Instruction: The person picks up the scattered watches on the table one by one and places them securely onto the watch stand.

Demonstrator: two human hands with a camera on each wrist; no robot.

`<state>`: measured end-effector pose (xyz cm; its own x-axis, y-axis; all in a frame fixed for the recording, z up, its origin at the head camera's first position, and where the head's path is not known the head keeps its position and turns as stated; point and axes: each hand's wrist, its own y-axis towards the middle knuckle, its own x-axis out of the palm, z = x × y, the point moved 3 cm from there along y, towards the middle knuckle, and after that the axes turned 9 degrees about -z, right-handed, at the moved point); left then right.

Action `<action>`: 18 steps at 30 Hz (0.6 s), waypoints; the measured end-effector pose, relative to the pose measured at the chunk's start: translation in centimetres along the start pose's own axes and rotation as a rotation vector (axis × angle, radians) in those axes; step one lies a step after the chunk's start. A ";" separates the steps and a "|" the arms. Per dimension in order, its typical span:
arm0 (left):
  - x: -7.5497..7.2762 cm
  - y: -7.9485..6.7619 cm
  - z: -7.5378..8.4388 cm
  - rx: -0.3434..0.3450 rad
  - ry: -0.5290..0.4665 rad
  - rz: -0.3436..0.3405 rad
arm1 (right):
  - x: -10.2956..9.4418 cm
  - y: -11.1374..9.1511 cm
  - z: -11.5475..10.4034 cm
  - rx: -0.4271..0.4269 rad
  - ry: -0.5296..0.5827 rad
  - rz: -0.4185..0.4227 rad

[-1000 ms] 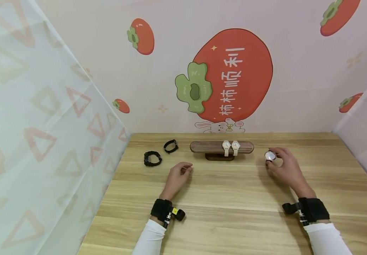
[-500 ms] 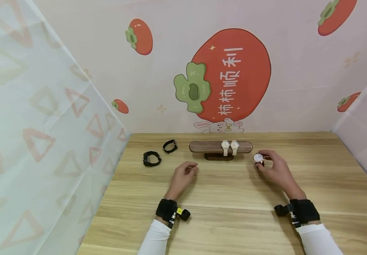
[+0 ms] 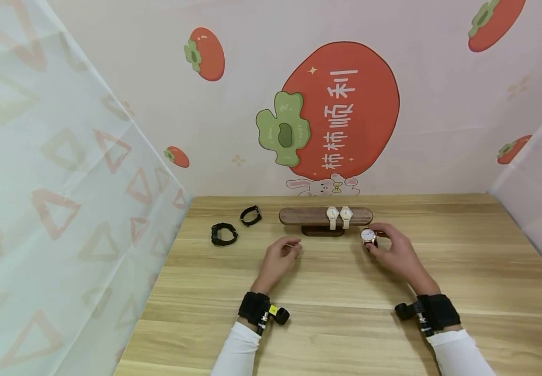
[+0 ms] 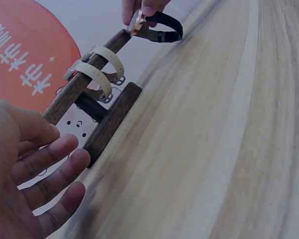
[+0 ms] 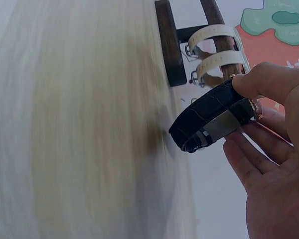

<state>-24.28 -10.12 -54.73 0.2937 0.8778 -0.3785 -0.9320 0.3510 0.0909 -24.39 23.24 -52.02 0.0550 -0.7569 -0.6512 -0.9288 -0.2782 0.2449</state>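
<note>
My right hand (image 3: 399, 256) pinches a wristwatch (image 3: 368, 236) with a white dial, just off the right end of a dark wooden watch stand (image 3: 294, 216). In the right wrist view the watch's dark strap (image 5: 204, 109) forms a closed loop, with the thumb and fingers at its case. Two cream watches (image 3: 339, 214) hang side by side on the stand's bar, right of its middle. My left hand (image 3: 277, 261) hovers in front of the stand's left part, fingers loosely bent; nothing is in it, as the left wrist view shows.
Two black watches, one chunky (image 3: 223, 234) and one slimmer (image 3: 251, 215), lie on the wooden table (image 3: 327, 324) at the back left. A printed wall (image 3: 242, 130) stands behind the table, and another panel (image 3: 87, 209) rises along its left side.
My right hand has carried the wristwatch leftward, up to the stand's right end. My left hand has shifted to the right. The cream and black watches stay put.
</note>
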 end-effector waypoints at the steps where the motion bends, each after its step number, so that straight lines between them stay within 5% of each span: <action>1: 0.1 0.1 0.1 0.003 -0.001 -0.002 | 0.1 0.0 -0.1 -0.003 0.002 -0.004; 18: 1.9 1.1 1.6 0.121 -0.004 -0.054 | 2.3 0.4 -2.1 -0.124 0.010 -0.002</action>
<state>-24.42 -7.59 -53.85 0.3440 0.8575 -0.3826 -0.8823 0.4346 0.1807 -23.82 20.15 -51.91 0.0608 -0.7621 -0.6446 -0.8764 -0.3499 0.3310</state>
